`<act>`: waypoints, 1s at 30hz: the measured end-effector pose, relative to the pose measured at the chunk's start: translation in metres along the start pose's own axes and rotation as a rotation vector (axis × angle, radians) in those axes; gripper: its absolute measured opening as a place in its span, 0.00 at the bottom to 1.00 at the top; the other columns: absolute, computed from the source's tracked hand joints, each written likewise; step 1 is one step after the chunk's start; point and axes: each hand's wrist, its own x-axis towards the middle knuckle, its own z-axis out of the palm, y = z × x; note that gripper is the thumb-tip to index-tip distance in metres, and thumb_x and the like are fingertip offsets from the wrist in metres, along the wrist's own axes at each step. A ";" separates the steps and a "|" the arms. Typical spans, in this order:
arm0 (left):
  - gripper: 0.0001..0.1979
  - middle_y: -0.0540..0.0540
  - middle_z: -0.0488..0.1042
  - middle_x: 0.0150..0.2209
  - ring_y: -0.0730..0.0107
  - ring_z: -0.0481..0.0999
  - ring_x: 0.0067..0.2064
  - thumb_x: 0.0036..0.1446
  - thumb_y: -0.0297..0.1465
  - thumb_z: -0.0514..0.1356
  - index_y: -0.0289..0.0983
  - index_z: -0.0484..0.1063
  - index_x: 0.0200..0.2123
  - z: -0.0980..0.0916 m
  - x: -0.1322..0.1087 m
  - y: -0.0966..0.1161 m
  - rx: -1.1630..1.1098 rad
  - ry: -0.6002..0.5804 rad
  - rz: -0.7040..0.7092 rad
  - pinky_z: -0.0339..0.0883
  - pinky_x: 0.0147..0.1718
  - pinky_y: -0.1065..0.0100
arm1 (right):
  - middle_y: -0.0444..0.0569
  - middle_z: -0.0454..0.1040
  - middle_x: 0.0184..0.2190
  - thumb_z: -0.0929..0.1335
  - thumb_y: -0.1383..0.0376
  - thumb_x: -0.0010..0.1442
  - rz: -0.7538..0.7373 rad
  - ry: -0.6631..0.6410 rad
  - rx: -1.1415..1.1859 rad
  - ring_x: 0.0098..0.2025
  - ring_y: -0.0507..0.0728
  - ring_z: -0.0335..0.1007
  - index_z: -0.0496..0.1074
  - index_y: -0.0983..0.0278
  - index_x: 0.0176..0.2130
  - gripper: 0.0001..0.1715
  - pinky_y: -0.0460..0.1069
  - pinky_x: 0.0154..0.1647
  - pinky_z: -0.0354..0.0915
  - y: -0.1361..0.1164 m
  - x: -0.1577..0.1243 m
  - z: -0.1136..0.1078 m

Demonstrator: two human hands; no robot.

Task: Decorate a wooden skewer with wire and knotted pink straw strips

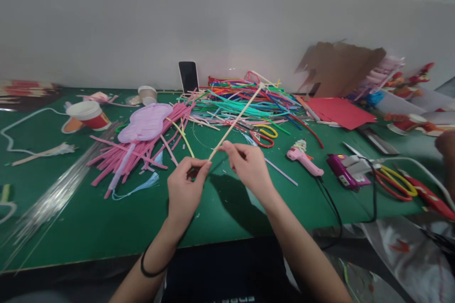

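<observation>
Over the front middle of the green table, my left hand (187, 188) pinches the lower end of a long, thin, pale stick (239, 117), its fingers closed. The stick slants up and away to the right, its far tip above a heap of coloured pipe cleaners (245, 99). My right hand (248, 166) is closed too, thumb and forefinger pressed together beside the stick just above the left fingertips. A faint thin strand (199, 139) curves near those fingers; whether they grip it or the stick is unclear. A pink fan-shaped piece (145, 123) lies left of my hands on pink pipe cleaners (106, 163).
Scissors (265, 135) lie beyond my right hand. Farther right are a pink glue gun (304, 158), a purple power strip (344, 170) and red sheets (341, 111). Paper cups (94, 116), a phone (188, 77) and thin wires (60, 199) occupy the left and back. Another person's hand shows at far right.
</observation>
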 end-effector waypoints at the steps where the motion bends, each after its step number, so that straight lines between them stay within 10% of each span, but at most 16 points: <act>1: 0.07 0.49 0.75 0.29 0.69 0.74 0.31 0.57 0.36 0.63 0.38 0.74 0.31 -0.001 0.001 0.000 -0.034 -0.009 -0.055 0.68 0.30 0.69 | 0.41 0.65 0.18 0.64 0.51 0.66 -0.053 0.050 -0.069 0.21 0.50 0.56 0.79 0.63 0.32 0.23 0.47 0.24 0.54 -0.001 -0.001 -0.005; 5: 0.07 0.50 0.75 0.26 0.72 0.71 0.26 0.54 0.36 0.65 0.38 0.74 0.30 -0.003 0.005 0.001 -0.104 -0.028 -0.160 0.64 0.23 0.72 | 0.49 0.77 0.37 0.67 0.60 0.66 -0.420 0.285 -0.460 0.39 0.57 0.67 0.80 0.58 0.44 0.12 0.52 0.43 0.63 -0.008 -0.002 -0.023; 10: 0.07 0.49 0.76 0.28 0.72 0.72 0.27 0.54 0.36 0.64 0.38 0.75 0.30 -0.004 0.005 0.004 -0.057 -0.070 -0.146 0.64 0.23 0.72 | 0.46 0.69 0.58 0.68 0.60 0.65 -0.625 0.118 -0.853 0.62 0.67 0.51 0.81 0.49 0.41 0.10 0.62 0.57 0.51 -0.011 0.008 -0.024; 30: 0.08 0.50 0.76 0.29 0.70 0.74 0.31 0.57 0.36 0.63 0.38 0.75 0.30 -0.003 0.000 -0.004 0.054 -0.099 0.016 0.67 0.32 0.69 | 0.47 0.69 0.52 0.70 0.59 0.62 -0.590 -0.075 -0.800 0.64 0.67 0.50 0.81 0.53 0.32 0.09 0.70 0.67 0.33 -0.001 0.025 -0.023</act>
